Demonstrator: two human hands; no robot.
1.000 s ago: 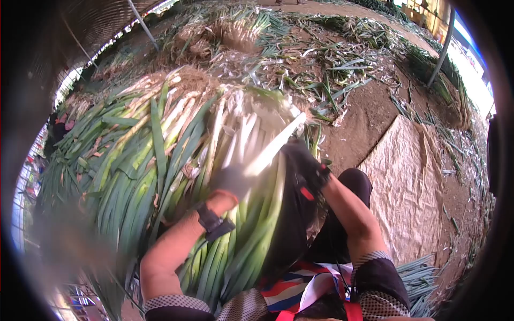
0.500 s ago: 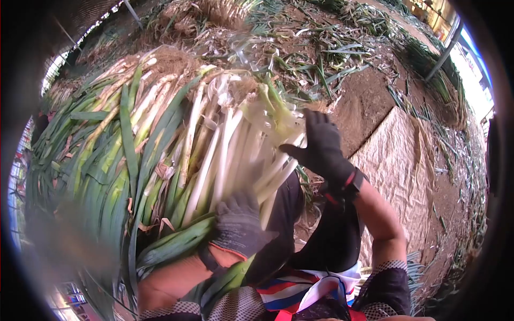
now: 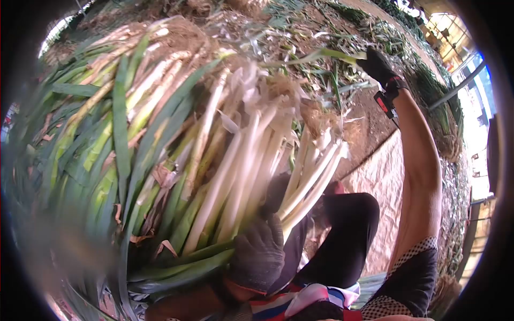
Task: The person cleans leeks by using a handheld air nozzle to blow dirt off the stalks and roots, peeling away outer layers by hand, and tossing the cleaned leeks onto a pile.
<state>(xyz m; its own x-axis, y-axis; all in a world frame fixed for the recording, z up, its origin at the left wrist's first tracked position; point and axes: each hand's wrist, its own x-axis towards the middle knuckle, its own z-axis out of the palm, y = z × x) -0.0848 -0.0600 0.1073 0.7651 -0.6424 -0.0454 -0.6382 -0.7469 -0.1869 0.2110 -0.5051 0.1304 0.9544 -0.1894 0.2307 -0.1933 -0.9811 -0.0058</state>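
Observation:
My left hand (image 3: 259,251), in a dark grey glove, is closed round several green onions (image 3: 317,184) near my lap. Their white stalks point up and away from it, with the roots at the far end. My right hand (image 3: 377,67), in a black glove, is stretched far out to the upper right. A long, pale green leaf (image 3: 321,54) is pinched in its fingers and trails to the left. Beside my left hand lies a big heap of green onions (image 3: 176,144), white stems towards the far side and green leaves towards the near left.
Torn leaves and peelings (image 3: 300,32) litter the soil ahead. A wrinkled pale sheet (image 3: 383,179) lies on the ground to the right, past my bent knee (image 3: 350,211). A metal pole (image 3: 458,88) and more green onions (image 3: 436,112) stand at the far right.
My right hand has swung from the onions' white stems up and to the right, pulling the leaf out with it. My left hand has shifted slightly right and nearer, still holding the onions.

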